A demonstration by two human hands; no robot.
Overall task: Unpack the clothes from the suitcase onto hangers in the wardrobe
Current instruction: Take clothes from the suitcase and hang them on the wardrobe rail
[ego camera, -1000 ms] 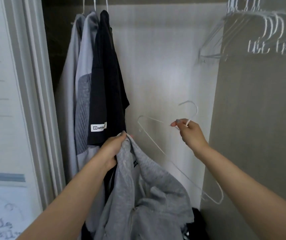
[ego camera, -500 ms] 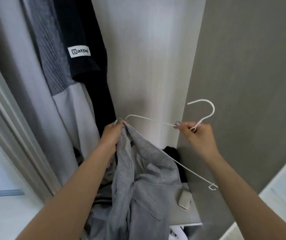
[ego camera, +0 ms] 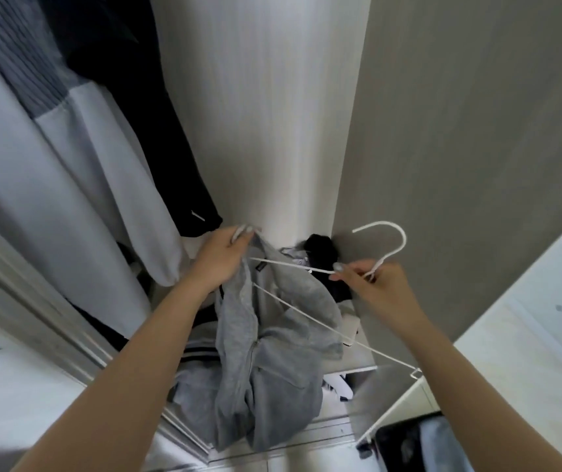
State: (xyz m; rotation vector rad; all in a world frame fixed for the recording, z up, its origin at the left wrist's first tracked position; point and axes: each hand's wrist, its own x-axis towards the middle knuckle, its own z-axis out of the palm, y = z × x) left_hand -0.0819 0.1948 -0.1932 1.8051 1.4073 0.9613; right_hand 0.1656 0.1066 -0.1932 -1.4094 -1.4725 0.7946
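Observation:
A grey zip hoodie (ego camera: 272,362) hangs in front of the open wardrobe. My left hand (ego camera: 221,260) grips it at the collar. A white wire hanger (ego camera: 388,257) is held at the base of its hook by my right hand (ego camera: 374,287), which pinches it. The hanger's left arm runs into the hoodie's neck opening near my left hand. Its lower bar (ego camera: 368,349) slants down to the right, outside the cloth.
Light grey and black garments (ego camera: 78,137) hang at the left inside the wardrobe. A grey side panel (ego camera: 460,148) stands at the right. Dark clothes (ego camera: 323,257) and a low shelf lie at the wardrobe bottom. A dark object (ego camera: 419,444) sits at the lower right.
My view has tilted further down, so the hanging clothes moved up. The hanger's left end has gone deeper into the hoodie's neck. Both hands keep their holds.

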